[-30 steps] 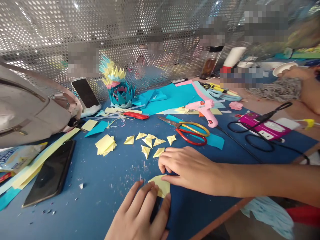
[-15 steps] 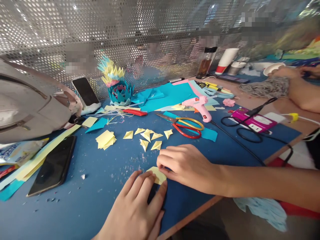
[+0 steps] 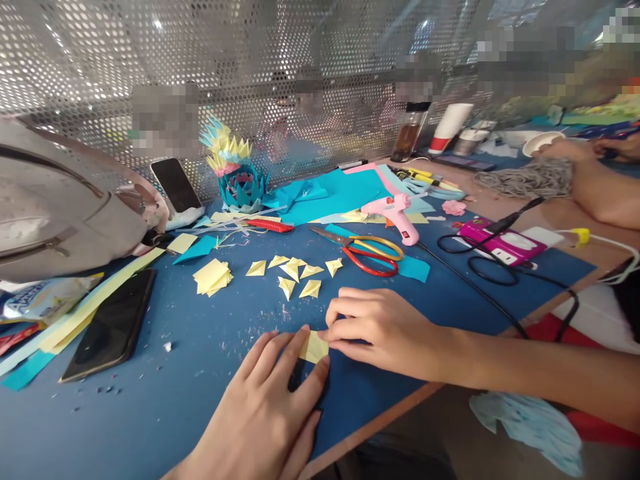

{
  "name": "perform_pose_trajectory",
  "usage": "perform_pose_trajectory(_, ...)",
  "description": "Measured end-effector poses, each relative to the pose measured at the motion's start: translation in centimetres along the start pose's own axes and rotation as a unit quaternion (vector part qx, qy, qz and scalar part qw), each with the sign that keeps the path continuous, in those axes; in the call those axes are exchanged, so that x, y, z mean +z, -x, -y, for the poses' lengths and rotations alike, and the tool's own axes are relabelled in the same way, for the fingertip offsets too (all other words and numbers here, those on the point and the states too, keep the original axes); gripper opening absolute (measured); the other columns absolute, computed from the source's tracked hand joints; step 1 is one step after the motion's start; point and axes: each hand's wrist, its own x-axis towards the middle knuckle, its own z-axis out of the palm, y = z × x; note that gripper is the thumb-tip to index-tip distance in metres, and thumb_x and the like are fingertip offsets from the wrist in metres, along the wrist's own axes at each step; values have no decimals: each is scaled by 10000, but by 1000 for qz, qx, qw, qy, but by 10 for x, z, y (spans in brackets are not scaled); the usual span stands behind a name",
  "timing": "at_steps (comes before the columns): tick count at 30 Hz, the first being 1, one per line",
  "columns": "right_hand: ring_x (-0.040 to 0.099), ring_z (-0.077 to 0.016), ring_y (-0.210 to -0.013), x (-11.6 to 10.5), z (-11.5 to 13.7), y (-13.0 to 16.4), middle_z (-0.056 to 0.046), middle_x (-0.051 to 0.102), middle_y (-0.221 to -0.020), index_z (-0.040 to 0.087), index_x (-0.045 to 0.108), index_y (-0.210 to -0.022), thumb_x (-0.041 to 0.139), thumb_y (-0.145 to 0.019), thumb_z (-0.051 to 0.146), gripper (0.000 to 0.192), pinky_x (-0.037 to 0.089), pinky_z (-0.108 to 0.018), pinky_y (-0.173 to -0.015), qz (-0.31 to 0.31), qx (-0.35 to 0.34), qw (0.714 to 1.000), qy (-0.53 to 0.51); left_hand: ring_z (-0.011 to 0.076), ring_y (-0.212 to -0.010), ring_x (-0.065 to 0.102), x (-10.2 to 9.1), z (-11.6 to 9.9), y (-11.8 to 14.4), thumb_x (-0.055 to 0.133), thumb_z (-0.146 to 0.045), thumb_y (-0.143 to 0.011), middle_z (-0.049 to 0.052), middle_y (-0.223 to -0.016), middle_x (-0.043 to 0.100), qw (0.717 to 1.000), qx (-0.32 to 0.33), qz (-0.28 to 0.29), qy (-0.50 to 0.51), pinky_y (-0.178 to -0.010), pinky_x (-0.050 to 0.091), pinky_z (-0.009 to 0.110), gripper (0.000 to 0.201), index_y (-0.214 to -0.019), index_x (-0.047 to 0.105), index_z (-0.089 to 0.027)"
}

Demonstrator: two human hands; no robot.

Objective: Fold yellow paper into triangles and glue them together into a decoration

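Note:
A small yellow paper piece lies on the blue table near its front edge. My left hand presses on its left side with the fingers spread flat. My right hand pinches its right edge with thumb and fingertips. Just beyond my hands lie several folded yellow paper triangles and a small stack of yellow paper squares.
Red and yellow scissors, a pink glue gun with its black cord, a red cutter and a paper craft model lie farther back. A black phone and a grey bag are at left. Another person's arm rests at right.
The yellow piece has become smaller under my fingers as both hands closed in on it. The view has shifted slightly; the other things stay put.

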Motion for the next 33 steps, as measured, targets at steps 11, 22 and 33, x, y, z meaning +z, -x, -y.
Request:
perform_pose_trajectory(11, 497, -149, -800, -17, -7, -4, -12, 648, -881, 185, 722, -845, 621, -974, 209, 165, 326, -294, -673, 70, -35, 997, -17, 309, -1303, 531, 9, -1, 3, 525, -352, -987, 154, -1519, 478, 1000, -27, 8, 12, -1063, 497, 522, 422, -1394, 564, -247)
perform_pose_trajectory(22, 563, -151, -835, -26, -18, -3, -32, 688, -898, 196, 762, -936, 562, -1001, 205, 211, 403, -289, -727, 54, -21, 995, -86, 306, -1249, 558, 18, 1, 2, 489, -377, -983, 162, -1458, 539, 999, -9, -47, 4, -1010, 519, 518, 406, -1338, 616, -225)
perform_pose_trajectory(33, 542, -156, -795, -23, -19, -13, -21, 687, -896, 183, 751, -817, 621, -970, 236, 207, 381, -310, -705, 113, -68, 990, -52, 284, -1248, 583, 16, 8, 3, 519, -378, -993, 155, -1456, 548, 999, 31, -23, -34, -1000, 541, 476, 430, -1405, 568, -262)
